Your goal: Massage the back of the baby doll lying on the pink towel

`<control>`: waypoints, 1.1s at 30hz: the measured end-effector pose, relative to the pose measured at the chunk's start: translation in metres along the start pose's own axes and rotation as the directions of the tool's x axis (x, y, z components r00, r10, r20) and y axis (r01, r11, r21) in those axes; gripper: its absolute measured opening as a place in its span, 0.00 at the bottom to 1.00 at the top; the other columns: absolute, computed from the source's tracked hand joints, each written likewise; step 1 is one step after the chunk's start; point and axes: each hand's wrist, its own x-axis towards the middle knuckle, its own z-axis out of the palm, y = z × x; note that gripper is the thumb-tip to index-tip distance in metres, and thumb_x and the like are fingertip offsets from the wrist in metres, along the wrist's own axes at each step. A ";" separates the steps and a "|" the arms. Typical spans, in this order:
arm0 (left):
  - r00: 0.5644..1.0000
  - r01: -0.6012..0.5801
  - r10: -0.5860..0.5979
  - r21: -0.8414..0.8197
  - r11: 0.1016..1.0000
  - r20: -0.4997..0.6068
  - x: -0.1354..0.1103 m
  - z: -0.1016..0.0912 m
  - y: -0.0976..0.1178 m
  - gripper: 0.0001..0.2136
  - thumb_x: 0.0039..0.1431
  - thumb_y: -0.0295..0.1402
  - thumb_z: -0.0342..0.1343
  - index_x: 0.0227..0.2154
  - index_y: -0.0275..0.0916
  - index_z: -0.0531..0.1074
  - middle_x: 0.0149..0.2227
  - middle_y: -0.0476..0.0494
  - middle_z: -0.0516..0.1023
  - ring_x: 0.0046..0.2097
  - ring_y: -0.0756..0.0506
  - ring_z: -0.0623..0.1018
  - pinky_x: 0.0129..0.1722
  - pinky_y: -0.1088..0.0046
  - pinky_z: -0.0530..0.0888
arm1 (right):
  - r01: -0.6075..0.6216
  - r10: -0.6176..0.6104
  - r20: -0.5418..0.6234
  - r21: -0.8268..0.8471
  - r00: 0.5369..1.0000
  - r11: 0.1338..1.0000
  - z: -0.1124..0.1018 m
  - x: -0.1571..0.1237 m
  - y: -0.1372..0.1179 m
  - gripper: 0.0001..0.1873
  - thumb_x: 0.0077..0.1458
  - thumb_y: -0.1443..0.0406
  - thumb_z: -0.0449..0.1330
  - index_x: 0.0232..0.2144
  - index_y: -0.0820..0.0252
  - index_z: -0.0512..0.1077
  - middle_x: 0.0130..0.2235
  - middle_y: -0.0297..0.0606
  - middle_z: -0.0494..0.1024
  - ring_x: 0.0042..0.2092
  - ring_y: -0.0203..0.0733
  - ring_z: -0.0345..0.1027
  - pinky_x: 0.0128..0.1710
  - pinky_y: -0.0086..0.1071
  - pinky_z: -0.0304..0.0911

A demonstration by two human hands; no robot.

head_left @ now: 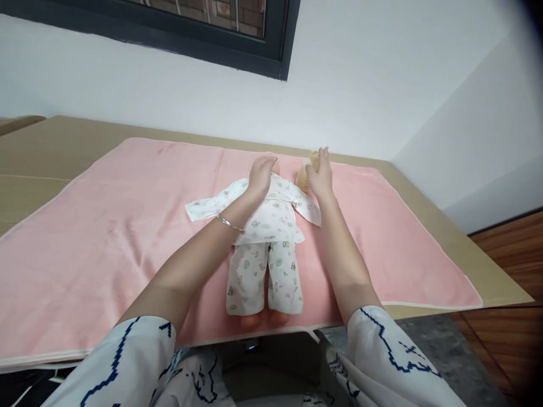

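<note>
Doll (pixel 269 223) on a pink mat (pixel 365 237), seen as I stand in the room: dressed in a printed white top (pixel 274 212) and trousers (pixel 248 277), it lies with its head away from the person and its feet (pixel 250 320) at the mat's near edge. The left hand (pixel 261 175), fingers bent and close together, covers much of the doll's head (pixel 276 167); whether it grips or only rests there, I cannot tell. The right hand (pixel 320 175), beyond the doll's right-side sleeve, has its thumb across a yellowish bottle (pixel 302 180) beside the doll's head; how firmly it is grasped, if at all, I cannot tell. Bracelet (pixel 229 223) on the left wrist, beside the doll's top. Beyond the doll, table (pixel 85 130), wall (pixel 348 102) and dark window frame (pixel 275 62)
</note>
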 end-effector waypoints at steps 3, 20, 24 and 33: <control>0.972 0.167 -0.137 -0.152 0.974 0.193 0.013 0.021 0.015 0.23 0.69 0.39 0.34 0.53 0.35 0.71 0.60 0.39 0.74 0.61 0.46 0.74 0.63 0.67 0.70 | 0.008 -0.008 0.039 -0.004 0.999 1.000 -0.008 0.009 0.016 0.38 0.58 0.65 0.48 0.69 0.65 0.45 0.73 0.47 0.41 0.74 0.46 0.32 0.72 0.52 0.37; 0.891 0.225 -0.126 -0.183 0.957 0.435 0.050 0.078 0.008 0.34 0.67 0.49 0.23 0.59 0.35 0.66 0.57 0.34 0.76 0.65 0.41 0.68 0.62 0.56 0.71 | 0.192 -0.173 0.122 -0.164 0.977 0.968 0.010 0.011 0.015 0.35 0.57 0.65 0.49 0.66 0.67 0.53 0.70 0.51 0.52 0.72 0.51 0.39 0.70 0.56 0.38; 0.896 0.245 -0.132 -0.226 0.943 0.424 0.036 0.067 0.013 0.32 0.68 0.48 0.26 0.58 0.36 0.68 0.57 0.35 0.76 0.66 0.40 0.67 0.61 0.55 0.72 | 0.160 -0.135 0.157 -0.160 0.978 0.974 0.005 0.009 0.016 0.37 0.55 0.67 0.50 0.67 0.64 0.50 0.71 0.50 0.48 0.73 0.52 0.36 0.69 0.61 0.37; 0.922 0.155 -0.101 -0.118 0.981 0.375 -0.020 -0.012 0.016 0.31 0.69 0.48 0.25 0.57 0.41 0.69 0.56 0.38 0.76 0.65 0.38 0.68 0.62 0.53 0.70 | 0.118 -0.118 0.099 0.004 0.988 0.993 -0.006 -0.003 -0.016 0.32 0.64 0.58 0.45 0.68 0.56 0.49 0.72 0.43 0.46 0.73 0.50 0.38 0.70 0.58 0.39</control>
